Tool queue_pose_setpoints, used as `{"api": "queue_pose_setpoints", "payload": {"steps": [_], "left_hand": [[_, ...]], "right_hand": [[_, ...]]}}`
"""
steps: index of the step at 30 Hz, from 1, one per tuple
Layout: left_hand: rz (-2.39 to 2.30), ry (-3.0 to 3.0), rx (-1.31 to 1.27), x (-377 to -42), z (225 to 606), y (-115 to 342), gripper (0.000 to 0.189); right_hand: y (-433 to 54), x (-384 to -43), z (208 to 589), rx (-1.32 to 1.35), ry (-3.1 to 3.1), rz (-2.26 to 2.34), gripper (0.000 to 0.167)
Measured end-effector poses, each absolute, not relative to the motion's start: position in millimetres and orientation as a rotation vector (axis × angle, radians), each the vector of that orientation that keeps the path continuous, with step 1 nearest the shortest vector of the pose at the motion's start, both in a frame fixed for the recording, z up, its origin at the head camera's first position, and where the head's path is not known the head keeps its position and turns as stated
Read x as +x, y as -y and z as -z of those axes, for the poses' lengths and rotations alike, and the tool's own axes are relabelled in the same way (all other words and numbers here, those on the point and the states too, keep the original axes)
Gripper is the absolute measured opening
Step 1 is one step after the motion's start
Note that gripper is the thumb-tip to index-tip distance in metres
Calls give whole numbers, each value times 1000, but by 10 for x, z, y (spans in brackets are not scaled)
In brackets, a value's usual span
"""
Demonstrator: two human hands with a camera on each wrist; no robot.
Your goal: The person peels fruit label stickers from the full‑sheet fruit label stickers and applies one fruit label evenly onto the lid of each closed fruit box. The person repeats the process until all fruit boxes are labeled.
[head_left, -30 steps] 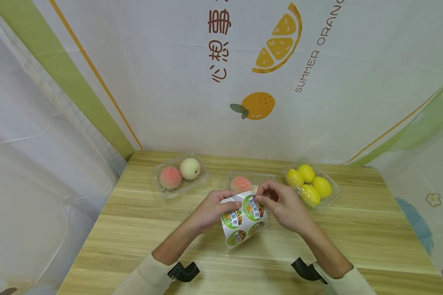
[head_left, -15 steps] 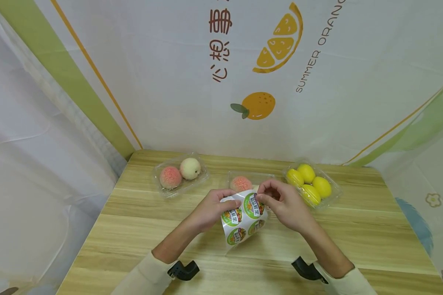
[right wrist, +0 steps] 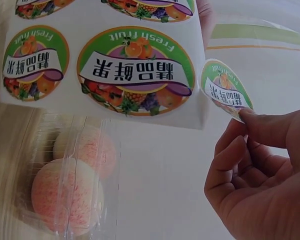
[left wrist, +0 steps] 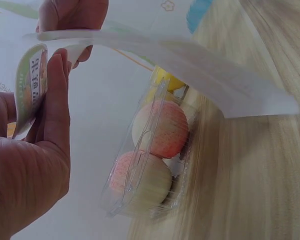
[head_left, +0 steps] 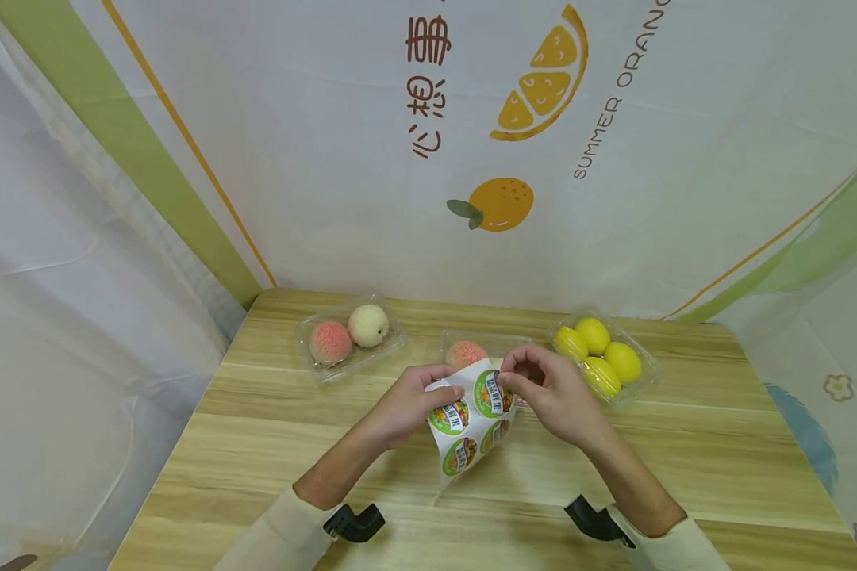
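Note:
My left hand [head_left: 410, 408] grips a white sheet of round fruit stickers [head_left: 464, 436], its thumb on the printed face. The sheet curves and hangs down above the wooden table. At its right, my right hand [head_left: 553, 396] pinches one round sticker [right wrist: 226, 90] between thumb and index finger. In the right wrist view that sticker stands up off the sheet, its left edge right beside the sheet's edge. Green-rimmed stickers with "Fresh fruit" lettering cover the rest of the sheet. Behind the hands sits a clear plastic box [head_left: 496, 339] with peaches [right wrist: 67, 195], partly hidden by the sheet.
On the wooden table [head_left: 257, 476], a second clear box [head_left: 350, 369] with two peaches stands at the back left. A third box [head_left: 646, 381] with several yellow fruits [head_left: 600, 374] stands at the back right. A printed white curtain [head_left: 328, 159] hangs behind the table.
The sheet's upper corner has risen slightly between the hands, and its printed face has turned a little. My right hand has shifted slightly up and right; my left hand is almost unmoved.

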State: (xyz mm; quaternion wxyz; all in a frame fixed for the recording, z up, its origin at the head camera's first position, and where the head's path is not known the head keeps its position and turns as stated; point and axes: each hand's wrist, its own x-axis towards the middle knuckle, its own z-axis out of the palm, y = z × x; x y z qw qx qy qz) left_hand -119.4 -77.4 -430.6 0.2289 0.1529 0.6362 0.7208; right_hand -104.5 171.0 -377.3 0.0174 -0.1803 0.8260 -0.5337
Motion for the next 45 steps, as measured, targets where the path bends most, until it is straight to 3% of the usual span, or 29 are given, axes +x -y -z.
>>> {"api": "queue_pose_setpoints", "payload": {"steps": [24, 45], "left_hand": [[-2004, -1666, 422, -1161, 4388, 884, 43], [-2059, -1707, 290, -1003, 4673, 1397, 40]], "right_hand": [[-1799, -1092, 3773, -508, -2596, 1699, 7], [-1961, -1263, 3912, -299, -2569, 1689, 11]]}}
